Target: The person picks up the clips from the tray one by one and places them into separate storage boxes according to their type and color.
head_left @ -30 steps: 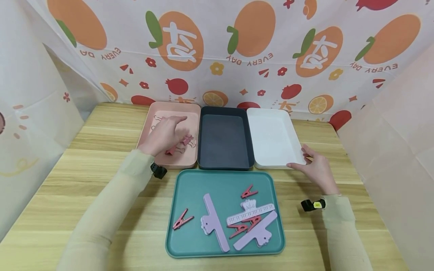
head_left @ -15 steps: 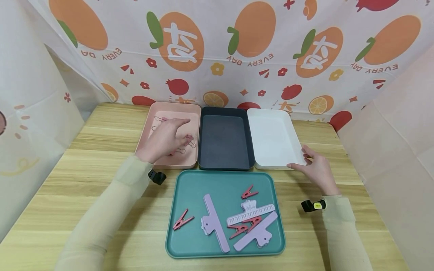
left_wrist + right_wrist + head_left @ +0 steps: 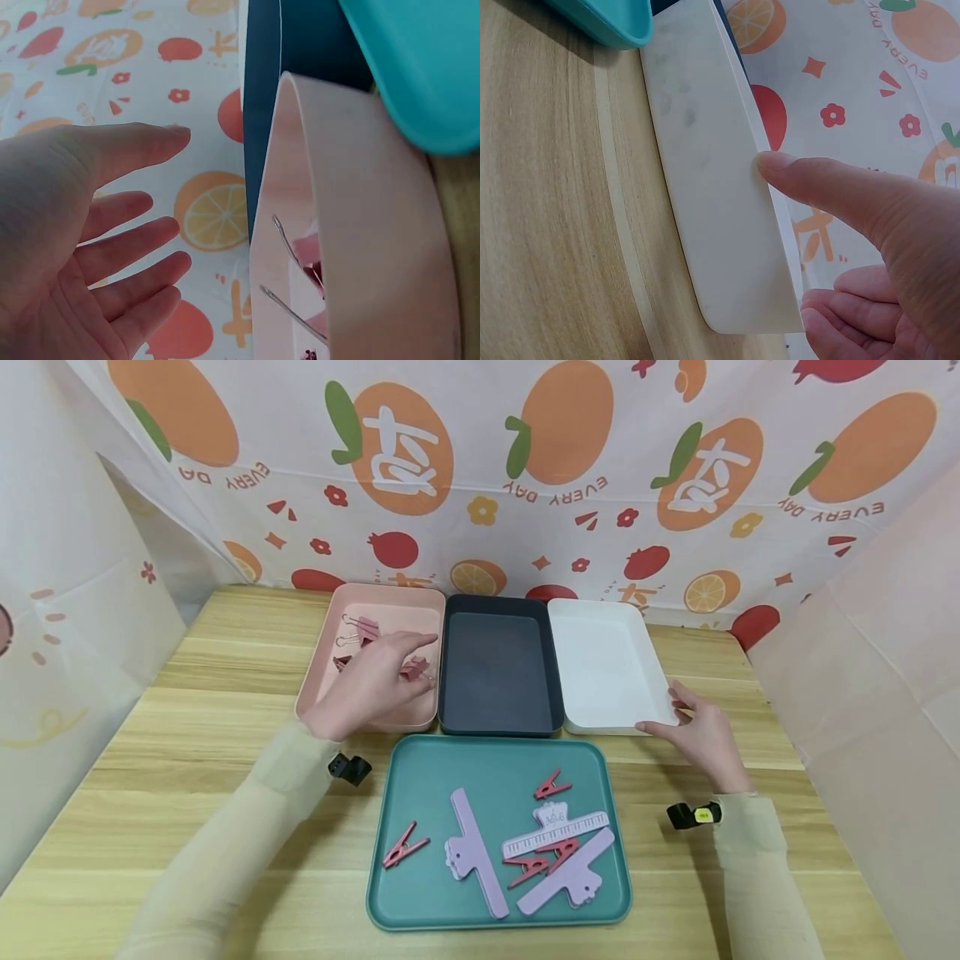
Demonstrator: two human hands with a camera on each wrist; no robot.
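Observation:
My left hand (image 3: 369,683) hovers over the pink tray (image 3: 429,710) with its fingers spread and nothing between them. Inside that tray lie several pink binder clips (image 3: 366,631) with wire handles, partly covered by the hand. In the left wrist view, thumb and fingers are apart, beside the tray's pale pink wall (image 3: 375,202). At the near right corner of the white tray (image 3: 607,677), my right hand (image 3: 701,735) holds on. Its thumb (image 3: 787,166) presses the near rim in the right wrist view, while the other fingers bend by the right side.
Between the pink and white trays stands a dark grey tray (image 3: 498,677). In front, a teal tray (image 3: 427,768) carries several red clothespins (image 3: 405,845) and purple bag clips (image 3: 477,853). A fruit-print cloth (image 3: 480,460) hangs behind on the wooden table's far side.
My left hand has shifted slightly right and nearer over the pink tray, uncovering more of the binder clips at its far left. The right hand stays at the white tray's corner.

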